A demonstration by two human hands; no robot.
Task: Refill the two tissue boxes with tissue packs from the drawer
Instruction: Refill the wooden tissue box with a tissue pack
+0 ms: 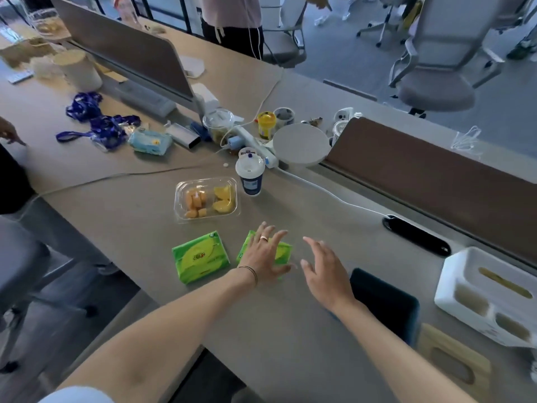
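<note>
Two green tissue packs lie flat on the desk. The left pack (200,257) is uncovered. My left hand (265,255) rests flat on the right pack (283,251), fingers spread, gripping nothing. My right hand (327,271) hovers open just right of that pack, above the desk. A dark blue tissue box (386,303) lies under my right wrist. A white tissue box (488,295) with a slot and compartments stands at the far right. A wooden lid (456,356) with an oval opening lies in front of it.
A clear fruit tray (205,200) and a lidded cup (250,175) stand behind the packs. A white cable (325,190) runs to a black desk grommet (415,235). A brown divider (436,175) bounds the far side. Clutter and another person's hand (11,135) are at left.
</note>
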